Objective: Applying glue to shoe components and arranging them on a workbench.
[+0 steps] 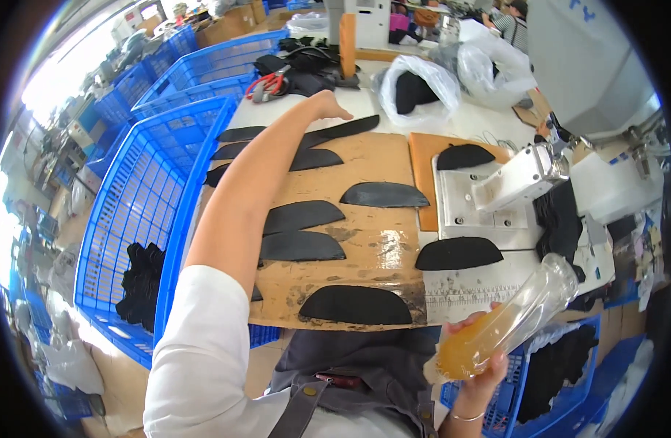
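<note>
My left hand (325, 106) reaches across to the far side of the brown board (379, 160). Its thumb is stretched out and apart; the other fingers are mostly hidden. Just below it lies a long black curved piece (353, 127), with no grip on it visible. My right hand (481, 376) is wrapped round a clear bottle (514, 314) holding yellow liquid, tilted beside the near right table edge. Several dark half-moon pieces lie on the board, among them one in the middle (384, 195) and one at the front edge (356, 304).
A metal machine arm (521, 179) stands at the right, with black pieces (459, 253) beside it. Red-handled pliers (268, 85), black material and plastic bags (417, 87) occupy the back. Blue crates (176, 219) flank the table; one (514, 409) sits low on the right.
</note>
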Available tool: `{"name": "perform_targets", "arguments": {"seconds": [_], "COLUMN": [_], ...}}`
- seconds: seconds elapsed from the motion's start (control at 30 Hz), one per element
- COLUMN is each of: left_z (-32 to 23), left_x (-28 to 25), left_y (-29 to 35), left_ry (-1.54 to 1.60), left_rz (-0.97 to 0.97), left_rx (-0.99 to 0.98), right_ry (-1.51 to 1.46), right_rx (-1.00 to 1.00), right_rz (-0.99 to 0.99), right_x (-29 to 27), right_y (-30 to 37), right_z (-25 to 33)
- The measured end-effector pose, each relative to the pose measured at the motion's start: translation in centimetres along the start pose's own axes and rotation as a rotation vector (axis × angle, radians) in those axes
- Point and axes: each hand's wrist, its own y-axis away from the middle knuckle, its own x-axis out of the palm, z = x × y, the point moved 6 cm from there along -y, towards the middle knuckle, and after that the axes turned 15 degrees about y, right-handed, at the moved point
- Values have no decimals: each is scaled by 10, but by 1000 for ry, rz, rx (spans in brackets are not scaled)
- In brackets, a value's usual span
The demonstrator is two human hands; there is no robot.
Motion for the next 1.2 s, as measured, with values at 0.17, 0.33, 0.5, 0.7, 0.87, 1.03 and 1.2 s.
{"name": "perform_targets", "arguments": {"seconds": [0.17,0.33,0.5,0.7,0.87,1.03,1.2], "left_z": [8,-20,-13,-11,-5,-11,-21], "left_x": [6,5,14,22,22,20,10], "left_y": [-14,8,-9,-7,-11,-8,8], "left_ry": [-92,69,125,240,298,265,304], "left_rz": [-10,-27,-27,66,68,62,77], "left_rx": [168,32,59,56,65,103,182], "right_ry": [1376,2621,3053,3586,3482,3153,2524], "right_rx": [-10,-279,-510,-467,-483,-559,-933], "right_rz": [-141,49,119,506,571,579,431], "right_x": [-53,-52,-62,-20,-21,-5,101], "right_y": [-28,-62,-91,-112,-121,-108,-95], "right_z": [91,131,110,77,73,86,110]}}
